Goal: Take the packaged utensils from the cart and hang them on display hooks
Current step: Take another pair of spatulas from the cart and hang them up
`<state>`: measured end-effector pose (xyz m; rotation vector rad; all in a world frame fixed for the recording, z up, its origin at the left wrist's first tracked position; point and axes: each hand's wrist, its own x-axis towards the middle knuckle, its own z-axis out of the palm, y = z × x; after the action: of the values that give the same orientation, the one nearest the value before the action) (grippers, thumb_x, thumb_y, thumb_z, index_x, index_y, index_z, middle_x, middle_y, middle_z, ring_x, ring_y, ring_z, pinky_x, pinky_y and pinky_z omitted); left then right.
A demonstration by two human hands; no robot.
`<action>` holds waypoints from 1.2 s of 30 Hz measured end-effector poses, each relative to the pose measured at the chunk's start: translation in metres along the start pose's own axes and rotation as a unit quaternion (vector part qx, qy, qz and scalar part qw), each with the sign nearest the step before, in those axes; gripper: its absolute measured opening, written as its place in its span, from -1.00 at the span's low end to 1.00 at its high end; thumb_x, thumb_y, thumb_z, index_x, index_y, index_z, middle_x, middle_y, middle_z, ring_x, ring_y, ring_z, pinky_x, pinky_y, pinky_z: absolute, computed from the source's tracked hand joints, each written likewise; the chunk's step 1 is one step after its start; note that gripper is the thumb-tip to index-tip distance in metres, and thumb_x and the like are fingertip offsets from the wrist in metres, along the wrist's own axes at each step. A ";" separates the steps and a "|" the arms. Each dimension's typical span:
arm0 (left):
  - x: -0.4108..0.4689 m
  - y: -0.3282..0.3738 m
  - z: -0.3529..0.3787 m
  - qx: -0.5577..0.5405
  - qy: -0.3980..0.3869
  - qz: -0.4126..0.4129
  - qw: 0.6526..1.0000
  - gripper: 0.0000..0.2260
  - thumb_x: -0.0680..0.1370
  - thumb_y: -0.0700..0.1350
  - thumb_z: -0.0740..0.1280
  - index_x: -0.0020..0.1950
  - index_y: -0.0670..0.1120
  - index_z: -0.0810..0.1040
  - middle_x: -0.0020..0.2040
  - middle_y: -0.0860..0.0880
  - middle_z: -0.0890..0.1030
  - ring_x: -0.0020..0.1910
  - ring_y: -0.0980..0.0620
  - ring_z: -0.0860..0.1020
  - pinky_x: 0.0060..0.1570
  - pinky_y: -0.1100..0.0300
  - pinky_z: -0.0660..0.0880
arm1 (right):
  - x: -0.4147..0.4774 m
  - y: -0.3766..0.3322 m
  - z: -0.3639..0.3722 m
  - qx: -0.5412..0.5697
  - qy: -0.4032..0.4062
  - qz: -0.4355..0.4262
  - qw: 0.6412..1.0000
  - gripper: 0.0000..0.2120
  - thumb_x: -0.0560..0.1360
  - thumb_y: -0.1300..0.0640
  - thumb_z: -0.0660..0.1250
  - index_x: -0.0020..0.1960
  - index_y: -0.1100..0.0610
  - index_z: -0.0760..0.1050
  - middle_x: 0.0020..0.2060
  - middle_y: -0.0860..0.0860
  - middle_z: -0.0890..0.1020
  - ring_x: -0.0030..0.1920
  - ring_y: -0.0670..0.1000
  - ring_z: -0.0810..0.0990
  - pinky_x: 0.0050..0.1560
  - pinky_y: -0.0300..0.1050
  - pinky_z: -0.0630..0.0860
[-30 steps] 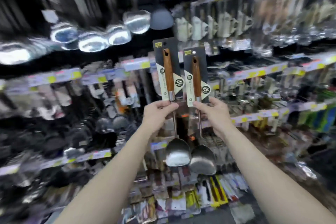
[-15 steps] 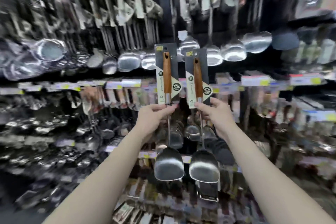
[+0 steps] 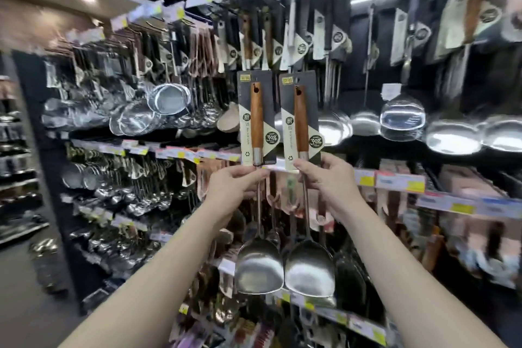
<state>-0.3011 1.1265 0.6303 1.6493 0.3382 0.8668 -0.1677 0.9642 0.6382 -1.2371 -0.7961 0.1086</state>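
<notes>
rack (image 3: pixel 358 70): hung utensils, blurred; I can't quite make out the hooks.
left spatula (image 3: pixel 257 121): carded, upright, raised before the rack, just beside right spatula (image 3: pixel 300 121).
left grip (image 3: pixel 231 189): I pinch its shaft under the card.
right grip (image 3: pixel 324 181): same on the other.

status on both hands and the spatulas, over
Left hand pinches left spatula below its card. Right hand pinches right spatula. Both upright, not yet hung. Hung utensils crowd row above.
</notes>
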 end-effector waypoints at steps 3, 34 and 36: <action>0.028 0.001 -0.013 -0.014 0.007 -0.004 1.000 -0.81 0.53 -0.09 0.53 0.04 -0.18 0.73 -0.18 -0.09 0.74 -0.31 0.05 0.65 -0.36 0.34 0.55 | 0.032 0.001 0.022 -0.013 -0.021 -0.017 1.000 -0.89 0.47 0.17 0.55 -0.02 0.09 0.70 -0.12 -0.05 0.78 -0.08 -0.04 0.74 0.13 0.07 0.65; 0.277 -0.019 -0.152 -0.122 -0.080 0.056 0.988 -0.85 0.51 -0.09 0.55 -0.01 -0.15 0.73 -0.19 -0.02 0.70 -0.27 0.10 0.60 -0.16 0.24 0.55 | 0.228 0.010 0.205 -0.048 0.077 -0.061 0.994 -0.82 0.51 0.24 0.50 0.05 0.31 0.62 -0.27 0.10 0.65 -0.46 -0.14 0.61 -0.48 -0.34 0.47; 0.291 -0.013 -0.159 -0.132 -0.087 0.061 0.986 -0.87 0.52 -0.12 0.54 -0.01 -0.16 0.73 -0.24 0.01 0.70 -0.32 0.14 0.60 -0.12 0.20 0.55 | 0.238 0.006 0.213 -0.057 0.088 -0.065 0.992 -0.73 0.51 0.21 0.51 0.07 0.39 0.59 -0.33 0.09 0.59 -0.46 -0.10 0.59 -0.49 -0.34 0.46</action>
<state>-0.2096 1.4302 0.7282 1.4955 -0.0010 0.8142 -0.1181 1.2519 0.7685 -1.2781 -0.7342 -0.1527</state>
